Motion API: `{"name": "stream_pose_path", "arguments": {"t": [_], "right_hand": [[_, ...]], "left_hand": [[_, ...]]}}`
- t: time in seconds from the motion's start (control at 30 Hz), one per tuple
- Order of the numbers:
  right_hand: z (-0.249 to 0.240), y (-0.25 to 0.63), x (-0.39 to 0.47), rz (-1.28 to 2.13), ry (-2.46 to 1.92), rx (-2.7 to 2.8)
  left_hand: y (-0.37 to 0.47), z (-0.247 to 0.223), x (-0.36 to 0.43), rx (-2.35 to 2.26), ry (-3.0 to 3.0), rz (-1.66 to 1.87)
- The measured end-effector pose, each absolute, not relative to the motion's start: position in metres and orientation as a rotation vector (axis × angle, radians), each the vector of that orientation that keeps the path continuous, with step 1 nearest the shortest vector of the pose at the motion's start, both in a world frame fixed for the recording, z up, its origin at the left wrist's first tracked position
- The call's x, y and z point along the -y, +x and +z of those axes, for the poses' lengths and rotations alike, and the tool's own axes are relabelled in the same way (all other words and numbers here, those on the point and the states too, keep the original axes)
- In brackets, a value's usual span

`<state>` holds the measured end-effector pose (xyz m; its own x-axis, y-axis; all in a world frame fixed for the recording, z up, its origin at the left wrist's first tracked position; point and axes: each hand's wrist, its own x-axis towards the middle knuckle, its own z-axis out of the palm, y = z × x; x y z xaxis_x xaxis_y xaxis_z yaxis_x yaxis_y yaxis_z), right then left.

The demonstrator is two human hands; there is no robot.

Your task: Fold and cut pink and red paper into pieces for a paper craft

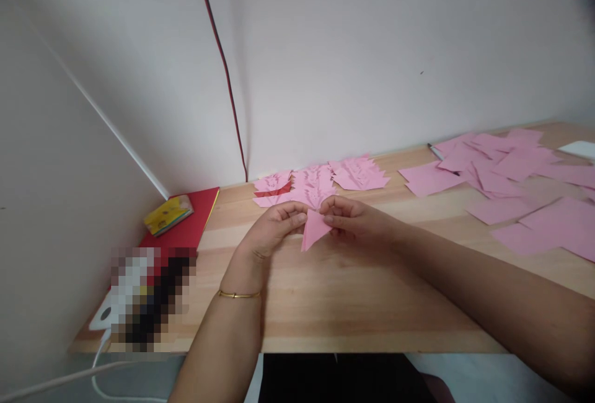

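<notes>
A small folded pink paper (316,229) with a pointed lower end is held up over the wooden table (297,310). My left hand (277,226) pinches its left edge between thumb and fingers. On the other side, my right hand (349,218) grips the paper's right edge the same way. Right behind the hands lie rows of folded pink pieces (313,180), with a red strip (273,190) among those on the left.
Loose pink sheets (497,158) spread over the table's right side, with a pen (436,151) beside them. At the left are a red folder (204,211), a yellow packet (168,215) and a blurred-out object. A wall stands behind.
</notes>
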<state>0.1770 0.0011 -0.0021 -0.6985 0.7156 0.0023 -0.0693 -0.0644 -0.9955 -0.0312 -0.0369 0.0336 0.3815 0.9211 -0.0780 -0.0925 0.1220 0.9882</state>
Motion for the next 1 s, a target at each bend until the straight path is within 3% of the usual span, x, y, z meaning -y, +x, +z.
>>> {"name": "stream_pose_path", "arguments": {"t": [0.33, 0.6, 1.0], "right_hand": [[0.0003, 0.1742, 0.0040, 2.124, -0.529, 1.247], [-0.0011, 0.1737, 0.0051, 2.163, -0.500, 1.232], [0.0070, 0.1740, 0.0080, 1.686, -0.608, 1.957]], "left_hand": [[-0.0326, 0.0320, 0.0380, -0.836, 1.189, 0.939], [-0.0318, 0.0320, 0.0375, -0.828, 1.207, 0.932], [-0.0341, 0.0253, 0.0326, -1.055, 1.244, 0.842]]}}
